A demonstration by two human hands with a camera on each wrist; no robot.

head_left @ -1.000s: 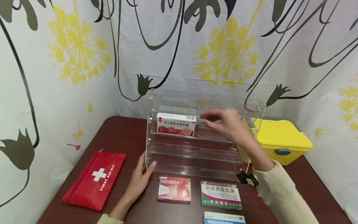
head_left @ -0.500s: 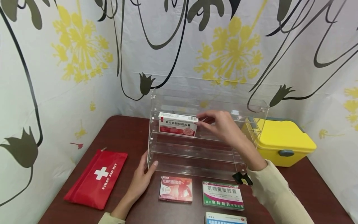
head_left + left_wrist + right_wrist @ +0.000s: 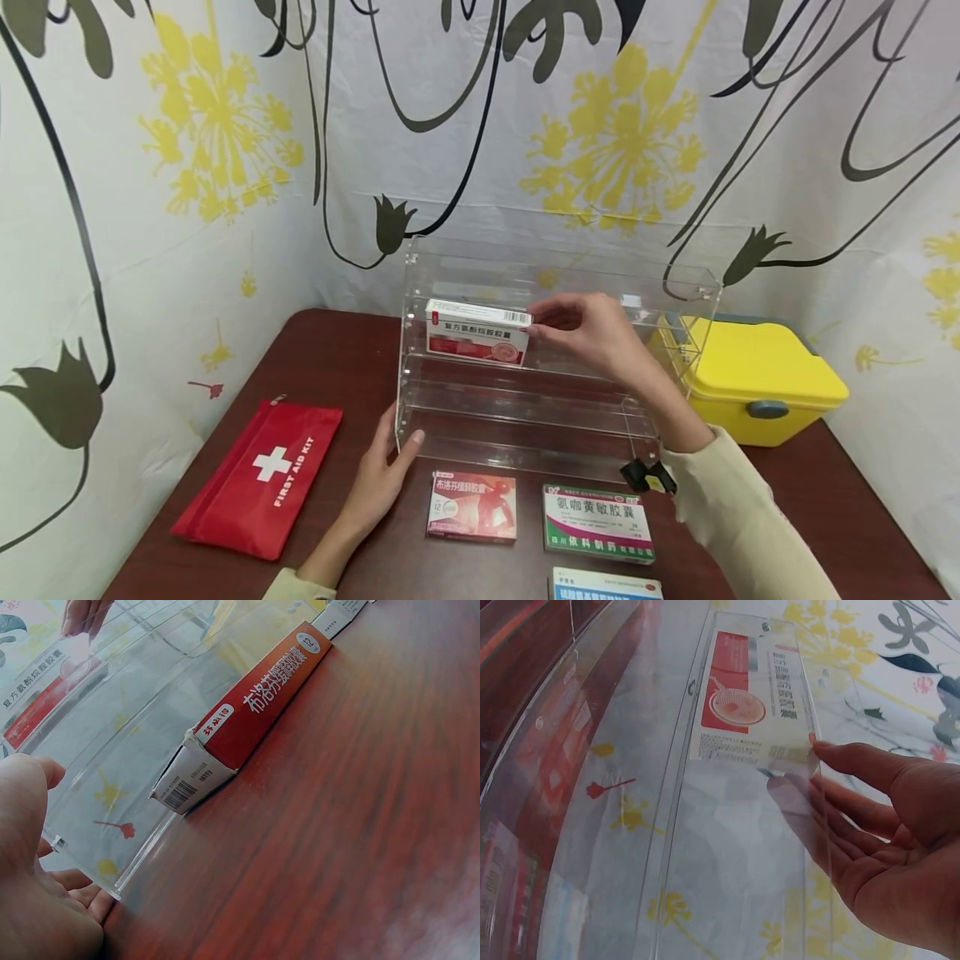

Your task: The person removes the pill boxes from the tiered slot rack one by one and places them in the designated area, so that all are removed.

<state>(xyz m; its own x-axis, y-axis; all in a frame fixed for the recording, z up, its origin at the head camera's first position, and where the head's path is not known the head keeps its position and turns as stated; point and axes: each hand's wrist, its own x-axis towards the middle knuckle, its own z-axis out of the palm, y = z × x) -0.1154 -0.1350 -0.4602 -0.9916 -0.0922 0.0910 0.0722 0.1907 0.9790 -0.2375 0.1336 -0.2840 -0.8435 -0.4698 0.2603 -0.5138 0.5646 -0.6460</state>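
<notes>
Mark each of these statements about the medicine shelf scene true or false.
1. The right hand touches the white-and-red medicine box on the clear acrylic shelf. True.
2. The left hand holds the red first aid pouch. False: it rests at the shelf's lower left corner; the pouch lies apart.
3. The yellow storage box stands right of the shelf. True.
4. The shelf holds three boxes. False: one; the others lie on the table.

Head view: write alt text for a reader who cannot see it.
A person's right hand touches the end of a white-and-red medicine box standing on the upper shelf of a clear acrylic rack, while the left hand steadies the rack's lower left corner. On the dark table lie a red first aid pouch and more medicine boxes; a yellow bin sits at right.
</notes>
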